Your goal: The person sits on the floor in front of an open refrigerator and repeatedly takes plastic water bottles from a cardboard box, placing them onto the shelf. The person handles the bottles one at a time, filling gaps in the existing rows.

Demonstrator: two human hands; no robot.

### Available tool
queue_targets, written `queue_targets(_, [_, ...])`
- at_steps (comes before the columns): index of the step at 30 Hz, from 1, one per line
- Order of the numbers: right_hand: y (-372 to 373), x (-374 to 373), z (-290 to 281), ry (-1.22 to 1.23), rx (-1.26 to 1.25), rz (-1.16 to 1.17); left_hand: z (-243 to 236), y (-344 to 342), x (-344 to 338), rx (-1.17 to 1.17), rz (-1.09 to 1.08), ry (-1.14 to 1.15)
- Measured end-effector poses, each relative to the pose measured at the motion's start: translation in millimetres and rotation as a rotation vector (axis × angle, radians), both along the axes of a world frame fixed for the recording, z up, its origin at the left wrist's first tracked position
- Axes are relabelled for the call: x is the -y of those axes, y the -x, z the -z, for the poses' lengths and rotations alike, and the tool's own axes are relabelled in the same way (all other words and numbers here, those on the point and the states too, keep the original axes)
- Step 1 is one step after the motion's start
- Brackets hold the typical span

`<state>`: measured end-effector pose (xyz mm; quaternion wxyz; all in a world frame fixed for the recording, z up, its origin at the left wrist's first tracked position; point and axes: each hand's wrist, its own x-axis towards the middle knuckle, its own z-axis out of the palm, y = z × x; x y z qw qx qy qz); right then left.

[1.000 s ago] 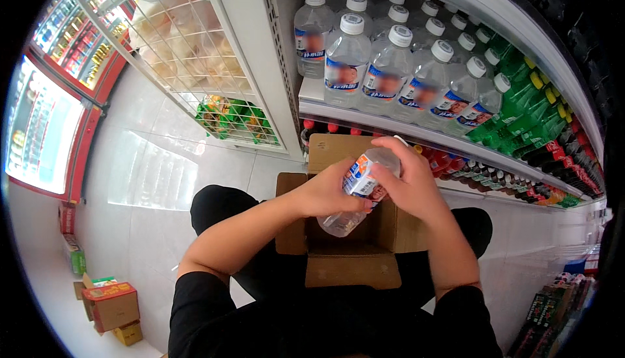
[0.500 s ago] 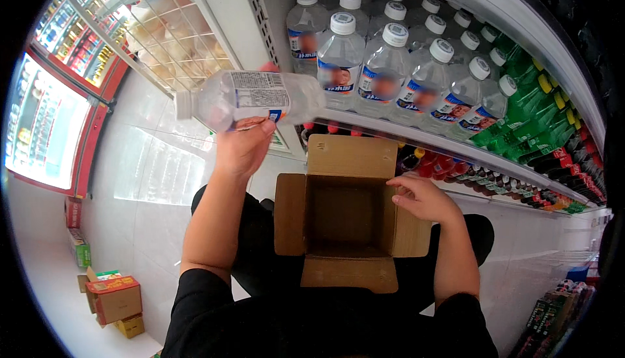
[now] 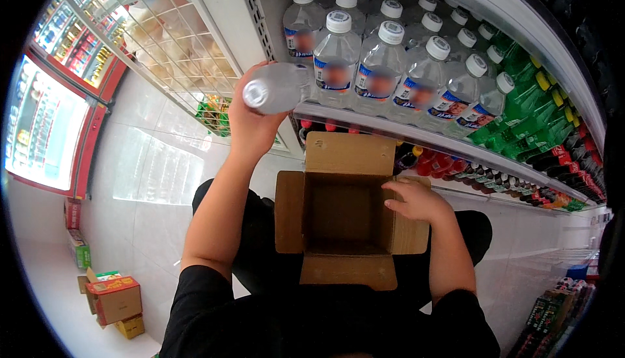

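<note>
I have the left hand (image 3: 255,123) curled round a clear plastic bottle (image 3: 281,88) near the shelf (image 3: 327,112); likely weighty, slick, slightly squeezable, best held mid-body. Right hand (image 3: 422,202): empty, half-curled, at the carton (image 3: 348,271).

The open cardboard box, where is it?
In the head view, the cardboard box is just below and right of centre, in front of the bottle shelf, with the right hand over its right side.
</note>
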<state>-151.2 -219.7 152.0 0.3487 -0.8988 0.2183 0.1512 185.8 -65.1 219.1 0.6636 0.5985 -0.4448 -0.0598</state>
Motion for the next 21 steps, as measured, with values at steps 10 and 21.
queue_targets(10, [1,-1,2,-0.009,0.009,-0.002,15,-5,21,0.040,-0.232,-0.019])
queue_targets(21, [-3,11,12,0.221,0.281,0.240,22,6,29,0.185,-0.400,-0.032])
